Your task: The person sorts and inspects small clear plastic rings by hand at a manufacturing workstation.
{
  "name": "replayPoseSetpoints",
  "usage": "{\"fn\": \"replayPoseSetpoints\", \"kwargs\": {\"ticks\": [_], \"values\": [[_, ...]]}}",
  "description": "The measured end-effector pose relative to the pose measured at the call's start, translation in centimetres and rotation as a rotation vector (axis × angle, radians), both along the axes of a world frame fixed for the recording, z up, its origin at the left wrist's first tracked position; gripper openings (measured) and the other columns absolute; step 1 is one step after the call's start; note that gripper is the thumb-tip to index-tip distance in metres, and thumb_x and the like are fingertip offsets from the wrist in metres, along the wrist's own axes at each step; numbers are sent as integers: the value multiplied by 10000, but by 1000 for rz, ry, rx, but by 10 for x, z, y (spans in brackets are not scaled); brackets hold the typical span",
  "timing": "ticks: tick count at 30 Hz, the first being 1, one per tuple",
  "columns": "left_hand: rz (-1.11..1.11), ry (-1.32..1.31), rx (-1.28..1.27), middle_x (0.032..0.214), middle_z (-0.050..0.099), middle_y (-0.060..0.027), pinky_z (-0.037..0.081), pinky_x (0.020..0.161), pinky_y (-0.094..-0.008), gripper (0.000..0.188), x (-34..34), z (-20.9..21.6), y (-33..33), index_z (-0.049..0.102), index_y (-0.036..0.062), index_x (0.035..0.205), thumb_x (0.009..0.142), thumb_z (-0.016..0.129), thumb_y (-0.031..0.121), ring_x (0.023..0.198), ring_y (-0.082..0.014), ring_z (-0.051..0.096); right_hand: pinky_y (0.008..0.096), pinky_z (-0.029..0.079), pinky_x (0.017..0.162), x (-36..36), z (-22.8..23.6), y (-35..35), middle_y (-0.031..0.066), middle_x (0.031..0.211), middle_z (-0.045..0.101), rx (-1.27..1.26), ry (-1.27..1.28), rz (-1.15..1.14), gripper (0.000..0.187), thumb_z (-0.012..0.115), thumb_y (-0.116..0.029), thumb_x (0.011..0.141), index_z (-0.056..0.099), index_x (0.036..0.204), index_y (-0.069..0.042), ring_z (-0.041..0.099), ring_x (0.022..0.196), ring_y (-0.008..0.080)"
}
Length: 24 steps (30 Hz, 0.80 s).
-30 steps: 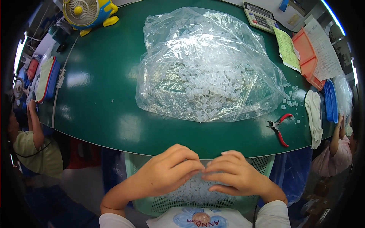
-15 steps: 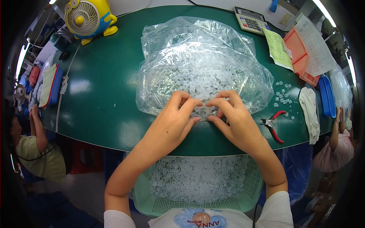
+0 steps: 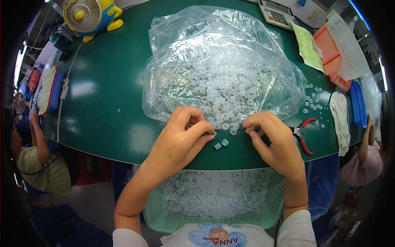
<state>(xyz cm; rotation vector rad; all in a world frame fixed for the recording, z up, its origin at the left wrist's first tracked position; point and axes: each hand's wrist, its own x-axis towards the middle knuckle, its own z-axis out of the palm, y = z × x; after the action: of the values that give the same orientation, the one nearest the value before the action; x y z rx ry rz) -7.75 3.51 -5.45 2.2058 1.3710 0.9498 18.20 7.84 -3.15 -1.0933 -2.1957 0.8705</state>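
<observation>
A large clear plastic bag [image 3: 181,43] lies on the green table, holding a heap of small translucent plastic rings [image 3: 224,88]. Several rings sit at the bag's near edge, and two loose pieces [image 3: 221,144] rest on the table between my hands. My left hand [image 3: 177,138] is closed in a pinch by the bag's near left edge, with a small translucent ring [image 3: 214,133] at the fingertips. Right of the spill, my right hand [image 3: 275,142] has thumb and forefinger pressed together; what they hold, if anything, I cannot make out.
Below the table edge stands a green basket [image 3: 154,216] of similar pieces. Red-handled nippers [image 3: 303,143], scattered pieces [image 3: 314,101], a white glove [image 3: 339,123] and a blue tray [image 3: 358,103] lie right. A yellow fan [image 3: 96,16] and a calculator [image 3: 277,16] stand at the back.
My hands have moved apart, left hand leftward and right hand rightward. Rings now show at the bag's near edge, and loose pieces lie on the table between the hands.
</observation>
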Motion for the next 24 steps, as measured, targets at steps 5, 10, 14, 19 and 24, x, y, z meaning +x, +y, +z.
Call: {"fn": "replayPoseSetpoints", "kwargs": {"ticks": [5,10,14,19,24], "values": [[-28,-64,-9,1085,616,-78,532,833,-350,231,-9,1,-2,683,49,997,821,819,-14,993,-255,620,343,565,743,1,14,-2,108,1030,666,-101,-33,57,178,747,-8,914,685,1079,-37,700,832,219],[-15,-141,-111,1041,646,-83,520,815,-340,265,-2,11,0,651,43,1033,826,806,-12,976,-244,625,351,562,717,-22,1,11,94,1010,659,84,29,41,169,761,-24,900,707,1056,-57,693,802,229],[81,-117,-143,1050,646,-93,520,806,-338,287,10,10,6,647,44,1074,843,817,32,953,-247,622,370,561,724,-37,-14,19,94,1044,645,308,-27,53,204,773,-11,869,707,1055,-65,687,843,253],[110,-31,101,1080,651,-104,521,814,-338,273,13,-2,15,657,44,1060,850,831,59,952,-232,621,368,564,737,-36,-14,14,104,1070,623,257,115,42,212,793,6,843,694,1021,-55,682,888,262],[47,-190,71,972,712,-48,488,685,-285,226,10,2,12,702,76,1011,832,829,22,959,-188,646,314,540,693,-29,-4,7,99,1051,653,89,163,17,203,773,36,838,674,996,-43,652,828,188]]}}
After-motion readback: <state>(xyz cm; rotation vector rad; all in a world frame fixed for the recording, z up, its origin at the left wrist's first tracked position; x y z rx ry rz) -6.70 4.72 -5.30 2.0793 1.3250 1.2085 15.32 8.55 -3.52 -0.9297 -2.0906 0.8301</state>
